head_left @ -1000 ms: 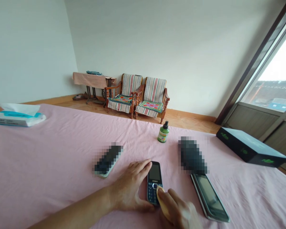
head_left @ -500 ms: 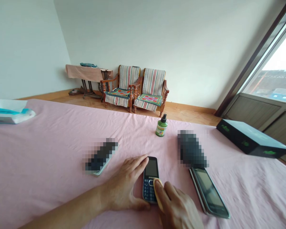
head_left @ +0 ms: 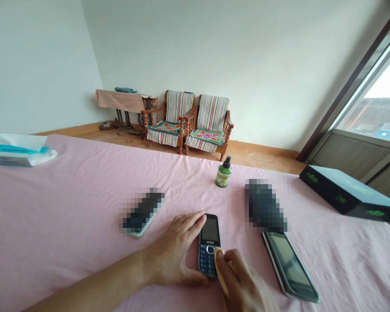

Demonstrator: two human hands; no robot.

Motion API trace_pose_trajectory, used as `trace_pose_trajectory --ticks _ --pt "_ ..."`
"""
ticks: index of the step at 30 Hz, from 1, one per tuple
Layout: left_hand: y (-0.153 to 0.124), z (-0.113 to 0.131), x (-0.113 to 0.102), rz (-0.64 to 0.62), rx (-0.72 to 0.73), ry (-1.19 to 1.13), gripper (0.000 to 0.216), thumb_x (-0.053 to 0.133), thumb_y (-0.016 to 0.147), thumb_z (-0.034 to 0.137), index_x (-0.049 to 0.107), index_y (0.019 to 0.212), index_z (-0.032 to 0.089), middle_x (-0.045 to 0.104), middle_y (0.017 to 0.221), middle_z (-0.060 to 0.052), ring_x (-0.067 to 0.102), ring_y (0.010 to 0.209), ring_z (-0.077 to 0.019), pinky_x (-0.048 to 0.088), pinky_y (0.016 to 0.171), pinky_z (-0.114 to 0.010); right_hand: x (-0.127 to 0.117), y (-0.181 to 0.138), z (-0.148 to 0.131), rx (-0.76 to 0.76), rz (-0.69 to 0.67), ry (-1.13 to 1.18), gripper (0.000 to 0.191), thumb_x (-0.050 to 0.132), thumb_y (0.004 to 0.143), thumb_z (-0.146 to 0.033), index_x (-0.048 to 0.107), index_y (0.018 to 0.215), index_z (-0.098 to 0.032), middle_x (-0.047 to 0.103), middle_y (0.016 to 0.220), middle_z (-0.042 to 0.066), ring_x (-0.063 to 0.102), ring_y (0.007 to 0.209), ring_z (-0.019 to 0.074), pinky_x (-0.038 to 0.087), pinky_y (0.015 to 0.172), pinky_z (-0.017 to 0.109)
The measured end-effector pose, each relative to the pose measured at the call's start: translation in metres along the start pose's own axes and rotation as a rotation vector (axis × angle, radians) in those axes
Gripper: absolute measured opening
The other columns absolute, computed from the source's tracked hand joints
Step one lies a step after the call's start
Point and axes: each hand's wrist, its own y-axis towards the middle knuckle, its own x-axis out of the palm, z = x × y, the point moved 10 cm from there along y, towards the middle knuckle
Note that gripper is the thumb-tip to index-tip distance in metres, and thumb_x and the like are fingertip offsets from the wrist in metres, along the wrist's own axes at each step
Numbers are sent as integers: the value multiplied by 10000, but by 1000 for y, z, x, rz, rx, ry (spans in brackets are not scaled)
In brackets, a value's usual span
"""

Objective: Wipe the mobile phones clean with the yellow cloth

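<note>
Lying flat: dark keypad phone (head_left: 209, 242), screen blank, tan pad (head_left: 218, 260) on keys.

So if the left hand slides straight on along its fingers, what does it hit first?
The left hand has its fingertips beside the keypad phone; it probably clips that top corner, otherwise pink sheet until the green bottle.

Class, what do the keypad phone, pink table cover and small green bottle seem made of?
The keypad phone looks like dark hard plastic, with a glossy screen. The pink table cover seems matte woven fabric: soft wrinkles show. The small green bottle is probably shiny plastic, with a black cap.
</note>
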Motion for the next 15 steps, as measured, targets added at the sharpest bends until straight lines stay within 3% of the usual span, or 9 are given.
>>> trace_pose_trajectory --ticks 5,11,15 --pt "0 -1 2 -27 -33 26 1092 761 600 607 282 1475 164 254 1541 -140 259 1387 -363 243 1128 -514 -2 6 3 32 -15 22 430 359 827 -13 548 1188 -150 610 885 110 648 679 204 580 597 277" --pt "0 1 -1 13 10 22 1078 773 587 595 298 1470 200 284 1531 -131 295 1372 -364 259 1120 -506 -8 9 0 41 -4 62 358 384 838 -46 602 1088 -182 592 803 79 627 596 177 534 501 225" --pt "0 -1 0 19 2 9 1081 774 588 594 286 1474 214 272 1537 -127 281 1377 -372 252 1117 -521 -8 13 3 72 -52 119 400 364 840 -48 561 1158 -191 607 865 94 629 624 177 540 528 233"
